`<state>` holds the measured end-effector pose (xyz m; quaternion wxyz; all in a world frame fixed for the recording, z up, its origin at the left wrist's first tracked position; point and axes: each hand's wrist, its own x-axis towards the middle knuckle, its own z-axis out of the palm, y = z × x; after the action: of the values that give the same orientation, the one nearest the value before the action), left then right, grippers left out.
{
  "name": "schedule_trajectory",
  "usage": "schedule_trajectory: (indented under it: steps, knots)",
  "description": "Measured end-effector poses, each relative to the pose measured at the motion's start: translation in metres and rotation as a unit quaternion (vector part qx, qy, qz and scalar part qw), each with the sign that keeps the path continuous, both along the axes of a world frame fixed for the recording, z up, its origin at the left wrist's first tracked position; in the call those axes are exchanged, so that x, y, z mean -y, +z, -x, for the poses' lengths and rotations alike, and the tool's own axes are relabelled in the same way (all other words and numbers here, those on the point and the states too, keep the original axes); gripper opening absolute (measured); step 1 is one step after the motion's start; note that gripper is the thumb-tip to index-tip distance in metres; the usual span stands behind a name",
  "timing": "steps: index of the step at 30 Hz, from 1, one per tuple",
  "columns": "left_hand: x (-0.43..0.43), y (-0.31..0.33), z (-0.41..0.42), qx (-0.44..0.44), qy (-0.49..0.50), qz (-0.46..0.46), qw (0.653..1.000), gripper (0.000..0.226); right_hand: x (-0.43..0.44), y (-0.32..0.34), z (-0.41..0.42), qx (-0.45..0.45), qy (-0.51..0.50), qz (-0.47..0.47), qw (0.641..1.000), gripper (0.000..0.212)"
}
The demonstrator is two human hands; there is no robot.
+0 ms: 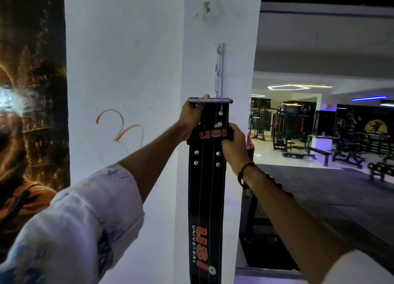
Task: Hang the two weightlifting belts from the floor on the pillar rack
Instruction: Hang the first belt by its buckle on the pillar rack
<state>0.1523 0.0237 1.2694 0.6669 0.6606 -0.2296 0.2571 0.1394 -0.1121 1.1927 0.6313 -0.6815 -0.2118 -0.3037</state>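
A black weightlifting belt [205, 190] with red "USI" lettering hangs straight down against the white pillar [128, 70]. Its metal buckle bar [210, 100] sits level at the foot of the white rack strip [219, 68] fixed to the pillar face. My left hand [191, 118] grips the belt's top left edge by the buckle. On the right, my right hand [233, 144] holds the black belt loop with the red logo. Whether the buckle rests on a hook is hidden. A second belt is not in view.
A dark printed mural [32, 113] covers the wall left of the pillar. To the right the gym floor opens out with weight machines [283, 132] and benches [319, 151]. A dark frame [260, 219] stands close behind the pillar's right edge.
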Motion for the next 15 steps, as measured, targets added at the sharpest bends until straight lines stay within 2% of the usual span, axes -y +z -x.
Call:
schedule_trajectory:
  steps: [2, 3, 4, 5, 6, 8, 10, 13, 15]
  knots:
    - [-0.001, 0.0, -0.001, 0.007, 0.018, 0.011, 1.0, 0.028, 0.006, -0.041, 0.014, -0.075, 0.024, 0.098, 0.992, 0.053]
    - [-0.004, 0.001, -0.003, 0.01, 0.025, 0.012, 1.0, 0.029, 0.012, -0.07, 0.02, -0.131, 0.052, 0.168, 0.976, 0.067]
    - [-0.008, 0.003, -0.004, 0.012, 0.022, 0.014, 1.0, 0.031, 0.019, -0.096, 0.028, -0.173, 0.09, 0.225, 0.955, 0.062]
    - [-0.012, 0.005, -0.004, 0.013, 0.019, 0.011, 1.0, 0.032, 0.026, -0.115, 0.032, -0.197, 0.118, 0.251, 0.94, 0.046]
    - [-0.016, 0.007, -0.004, 0.012, 0.009, 0.009, 1.0, 0.032, 0.029, -0.119, 0.035, -0.196, 0.126, 0.235, 0.944, 0.032]
    - [-0.015, 0.006, -0.004, -0.003, -0.007, 0.0, 1.0, 0.03, 0.031, -0.095, 0.029, -0.162, 0.097, 0.11, 0.976, 0.017]
    - [-0.008, 0.001, -0.007, -0.022, -0.011, -0.009, 1.0, 0.031, 0.029, -0.045, 0.021, -0.11, 0.073, 0.023, 0.991, 0.029]
    - [-0.004, -0.007, -0.008, -0.005, 0.011, -0.035, 0.999, 0.031, 0.026, 0.006, 0.019, -0.05, 0.051, 0.034, 0.997, 0.034]
    - [-0.012, -0.008, -0.005, 0.0, 0.017, -0.037, 0.999, 0.029, 0.029, 0.014, 0.016, -0.076, 0.076, 0.051, 0.993, 0.035]
